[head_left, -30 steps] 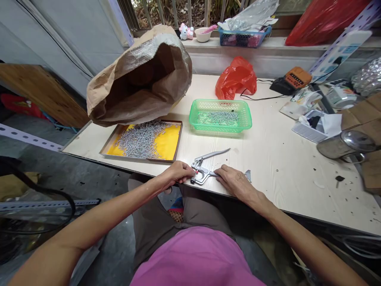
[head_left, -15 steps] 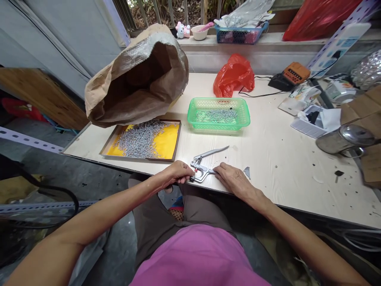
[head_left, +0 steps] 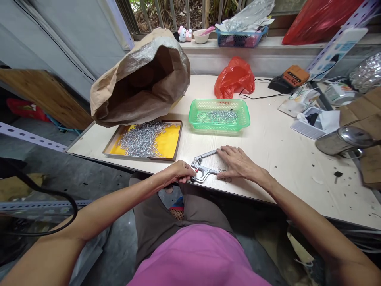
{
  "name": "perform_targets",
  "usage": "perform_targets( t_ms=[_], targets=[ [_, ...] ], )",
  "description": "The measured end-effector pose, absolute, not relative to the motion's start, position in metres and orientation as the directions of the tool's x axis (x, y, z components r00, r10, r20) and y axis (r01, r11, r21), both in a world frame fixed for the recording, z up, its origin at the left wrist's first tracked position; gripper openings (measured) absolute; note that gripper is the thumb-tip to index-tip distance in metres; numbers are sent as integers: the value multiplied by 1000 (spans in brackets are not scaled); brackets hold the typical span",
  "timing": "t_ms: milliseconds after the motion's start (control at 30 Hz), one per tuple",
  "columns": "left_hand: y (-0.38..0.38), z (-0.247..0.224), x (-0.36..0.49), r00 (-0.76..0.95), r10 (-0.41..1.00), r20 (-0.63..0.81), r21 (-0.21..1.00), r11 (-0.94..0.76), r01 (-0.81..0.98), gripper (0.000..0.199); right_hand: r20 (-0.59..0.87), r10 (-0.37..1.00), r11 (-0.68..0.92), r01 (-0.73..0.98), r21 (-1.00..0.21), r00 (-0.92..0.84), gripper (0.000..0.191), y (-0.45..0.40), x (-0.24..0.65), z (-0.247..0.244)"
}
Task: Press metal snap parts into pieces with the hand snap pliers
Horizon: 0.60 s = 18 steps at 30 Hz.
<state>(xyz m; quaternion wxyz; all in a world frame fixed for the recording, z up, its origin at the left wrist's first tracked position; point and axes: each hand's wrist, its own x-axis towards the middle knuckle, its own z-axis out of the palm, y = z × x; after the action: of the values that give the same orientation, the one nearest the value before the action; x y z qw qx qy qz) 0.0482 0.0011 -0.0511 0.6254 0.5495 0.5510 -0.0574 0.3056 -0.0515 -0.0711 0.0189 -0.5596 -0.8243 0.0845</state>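
Metal hand pliers (head_left: 205, 173) with a spring and a red part lie at the table's front edge, their handles spread to the right. My left hand (head_left: 182, 172) is pinched at the jaw end; what its fingertips hold is too small to make out. My right hand (head_left: 235, 163) has its fingers spread over the handle ends, thumb on the lower handle and fingertips at the upper one. Small metal pieces (head_left: 139, 139) are heaped in a yellow-lined tray (head_left: 179, 139) at the left. More pieces (head_left: 222, 116) lie in a green basket (head_left: 219, 126).
A large open paper bag (head_left: 139, 79) leans over the tray. Behind the basket is a red plastic bag (head_left: 234, 77). To the right are a battery charger (head_left: 290, 79), a small white box (head_left: 309, 124) and a metal cup (head_left: 342, 141).
My right hand has moved up and opened over the handles, from holding near the lower one. The upper handle's end is now under its fingers. My left hand stays at the jaw end.
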Motion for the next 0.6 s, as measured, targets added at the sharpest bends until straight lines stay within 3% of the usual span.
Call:
perform_targets(
  t_ms=[167, 267, 333, 433, 500, 600],
  targets=[
    [-2, -48, 49, 378, 547, -747, 621, 370, 691, 27, -44, 927, 362, 922, -140, -371, 89, -52, 300, -63],
    [-6, -46, 47, 362, 575, -734, 597, 293, 747, 32, -79, 927, 356, 926, -128, -367, 70, -55, 294, -58],
    [-12, -43, 48, 359, 681, -638, 580, 118, 806, 32, -100, 923, 357, 924, -136, -371, 53, -57, 290, -58],
    [-21, -41, 58, 501, 826, -258, 472, -344, 812, 23, -89, 921, 361, 918, -164, -378, 38, -61, 288, -62],
    [-24, -43, 71, 674, 736, -63, 351, -616, 705, 32, -57, 923, 366, 914, -177, -381, 37, -63, 289, -65],
    [-18, -53, 91, 837, 546, -26, 257, -806, 534, 52, -34, 920, 379, 908, -177, -391, 42, -65, 293, -68]
  ],
)
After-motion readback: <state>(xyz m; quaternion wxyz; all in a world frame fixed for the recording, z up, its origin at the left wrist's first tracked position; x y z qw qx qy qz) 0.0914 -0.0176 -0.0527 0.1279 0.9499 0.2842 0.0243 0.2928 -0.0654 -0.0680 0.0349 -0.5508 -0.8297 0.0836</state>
